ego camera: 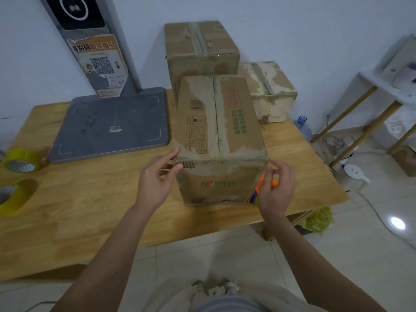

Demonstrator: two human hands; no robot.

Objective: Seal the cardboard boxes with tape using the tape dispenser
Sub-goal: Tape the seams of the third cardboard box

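**Three boxes, two tape rolls, two hands**

Three brown cardboard boxes stand on the light wooden tabletop (90,210). The nearest worn brown box (219,140) has tape along its top seam, green writing and a bar code; the words are too blurry to read. A taller brown box (200,46) and a smaller torn box (269,91) stand behind it. Two yellow tape rolls (21,159) lie at the left edge. The left hand (155,179) touches the near box's left corner, its grip loose. The right hand (276,190) curls by the right corner, just in front of an orange tape dispenser (262,180).

Wooden table (94,212) on pale tiled floor (351,262), white wall (292,25).
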